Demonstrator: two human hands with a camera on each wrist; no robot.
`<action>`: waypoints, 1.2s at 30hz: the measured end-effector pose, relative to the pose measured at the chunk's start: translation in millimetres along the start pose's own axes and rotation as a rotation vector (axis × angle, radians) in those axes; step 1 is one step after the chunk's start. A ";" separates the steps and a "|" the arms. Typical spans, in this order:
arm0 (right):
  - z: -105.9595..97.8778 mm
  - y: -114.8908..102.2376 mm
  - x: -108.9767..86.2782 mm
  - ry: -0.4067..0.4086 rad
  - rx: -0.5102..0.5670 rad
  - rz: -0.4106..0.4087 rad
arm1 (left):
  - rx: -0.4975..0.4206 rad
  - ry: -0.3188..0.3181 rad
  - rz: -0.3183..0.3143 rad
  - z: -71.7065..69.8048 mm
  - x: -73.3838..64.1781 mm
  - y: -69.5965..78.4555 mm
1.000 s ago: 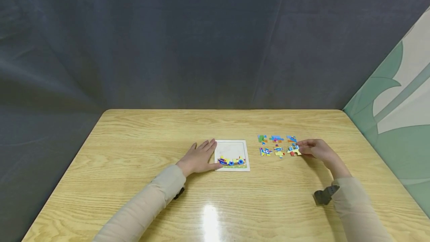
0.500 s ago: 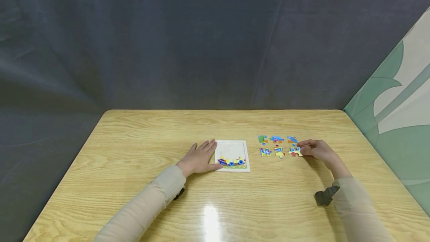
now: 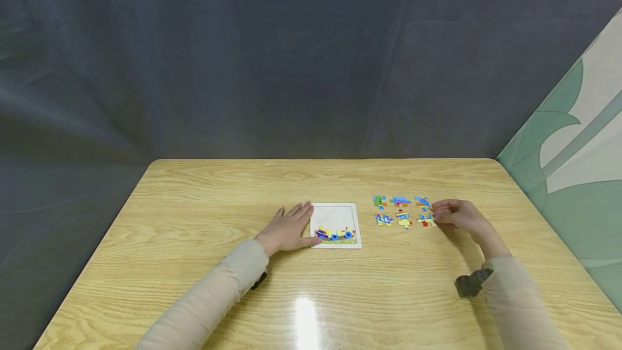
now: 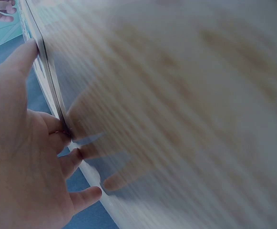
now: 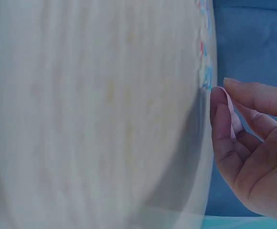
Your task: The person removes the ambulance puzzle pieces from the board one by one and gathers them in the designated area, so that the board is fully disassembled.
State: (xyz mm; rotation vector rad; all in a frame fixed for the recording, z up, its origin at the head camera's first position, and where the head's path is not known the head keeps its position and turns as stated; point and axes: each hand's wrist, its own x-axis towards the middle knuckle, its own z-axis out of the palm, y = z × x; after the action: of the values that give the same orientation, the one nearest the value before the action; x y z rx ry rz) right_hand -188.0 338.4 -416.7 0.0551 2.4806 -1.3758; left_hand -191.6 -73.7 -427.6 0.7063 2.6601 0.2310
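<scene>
My left hand (image 3: 288, 229) lies spread at the left side of a white square puzzle tray (image 3: 335, 215), with its thumb over the tray's lower left corner. A picture strip of colourful joined pieces (image 3: 335, 235) fills the bottom of the tray. In the left wrist view, the left hand (image 4: 28, 143) is seen low along the tabletop. To the right of the loose puzzle pieces, my right hand (image 3: 461, 216) has its thumb and fingers bent, fingertips close beside the yellow-and-red puzzle piece (image 3: 426, 221). The right wrist view shows this hand (image 5: 257, 138) with loosely curved fingers.
Two rows of loose jigsaw pieces lie right of the tray, among them a green one (image 3: 378, 200), a blue-and-pink one (image 3: 400, 201) and a yellow one (image 3: 404, 221). The wooden table (image 3: 243, 177) ends at a dark curtain (image 3: 311, 69). A patterned panel (image 3: 583, 177) stands at right.
The yellow-and-red piece has shifted slightly down and right and now lies in its row. My right fingertips have drawn back a little from it to the right. The left hand stays put.
</scene>
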 end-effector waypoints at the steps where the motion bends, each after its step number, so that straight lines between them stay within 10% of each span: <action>1: 0.8 -2.5 0.1 0.002 0.002 -0.001 | 0.001 0.000 0.000 0.1 -0.1 0.0; 21: 65.3 -65.7 8.9 -0.053 -0.109 -0.176 | 0.008 0.004 0.005 2.4 4.9 -1.2; 36: 121.2 -94.9 18.4 -0.143 -0.130 -0.276 | 0.047 -0.118 -0.006 -6.4 3.6 -5.8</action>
State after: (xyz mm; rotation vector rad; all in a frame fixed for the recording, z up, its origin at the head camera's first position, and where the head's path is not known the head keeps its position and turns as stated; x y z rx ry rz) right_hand -193.0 183.9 -403.7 -0.4135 2.5185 -1.2634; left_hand -199.7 -77.3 -424.4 0.7039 2.5621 0.1218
